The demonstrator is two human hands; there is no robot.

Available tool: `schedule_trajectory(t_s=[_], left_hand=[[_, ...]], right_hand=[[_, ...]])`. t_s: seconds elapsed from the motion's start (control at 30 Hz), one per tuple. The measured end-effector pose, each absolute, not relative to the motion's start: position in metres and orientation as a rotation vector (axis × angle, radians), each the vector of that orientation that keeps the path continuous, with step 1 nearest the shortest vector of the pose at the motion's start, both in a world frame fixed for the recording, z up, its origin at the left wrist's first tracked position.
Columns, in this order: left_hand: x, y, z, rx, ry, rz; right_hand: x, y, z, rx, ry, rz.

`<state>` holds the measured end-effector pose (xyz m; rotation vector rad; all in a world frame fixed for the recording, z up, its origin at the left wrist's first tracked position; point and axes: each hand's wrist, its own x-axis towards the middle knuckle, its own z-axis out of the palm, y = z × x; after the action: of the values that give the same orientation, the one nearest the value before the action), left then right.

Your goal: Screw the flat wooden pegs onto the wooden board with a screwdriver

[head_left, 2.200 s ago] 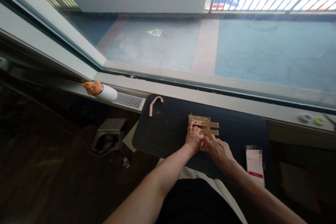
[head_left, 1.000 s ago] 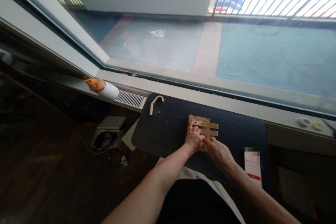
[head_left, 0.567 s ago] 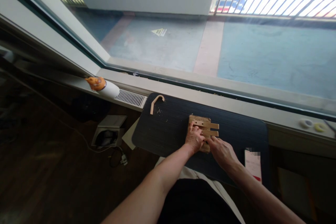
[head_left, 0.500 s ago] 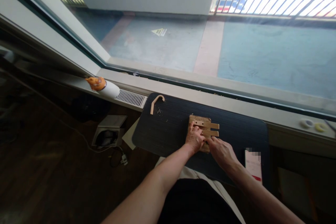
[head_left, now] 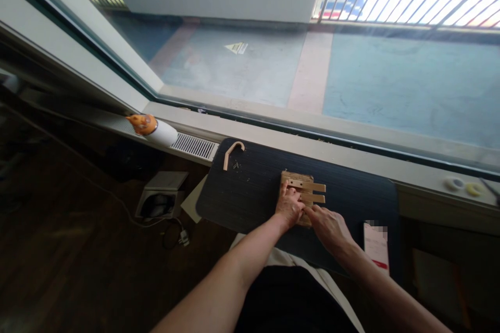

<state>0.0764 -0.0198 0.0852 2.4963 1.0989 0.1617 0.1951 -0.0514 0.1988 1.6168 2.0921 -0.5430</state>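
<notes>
A wooden board (head_left: 297, 177) lies on the dark tabletop in front of me. Across it run two lighter wooden strips, an upper strip (head_left: 318, 188) and a lower strip (head_left: 318, 199), whose right ends stick out past its edge. Dark dots show on the upper strip. My left hand (head_left: 291, 207) rests on the board's left part, fingers apart, one stretched toward the upper strip. Against the board's lower right side, my right hand (head_left: 326, 221) has its fingers closed near my left fingertips. Whatever those fingers pinch is hidden.
A hooked wooden piece (head_left: 227, 158) and small metal bits (head_left: 236, 165) lie at the left of the black table (head_left: 258, 166). A phone (head_left: 375, 247) is near the right edge. On the sill stand a white bottle with an orange top (head_left: 166, 134) and tape rolls (head_left: 455, 183).
My right hand has shifted very slightly, its fingers a little closer to my left hand. The left hand and the board stay in place.
</notes>
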Motion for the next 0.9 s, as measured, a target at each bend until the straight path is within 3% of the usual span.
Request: schedule_trajectory(t_s=[0.9], left_hand=[[0.076,-0.019,0.086,2.51,1.091,0.139]], right_hand=[[0.197,-0.052,0.206,1.619,2.038,-0.581]])
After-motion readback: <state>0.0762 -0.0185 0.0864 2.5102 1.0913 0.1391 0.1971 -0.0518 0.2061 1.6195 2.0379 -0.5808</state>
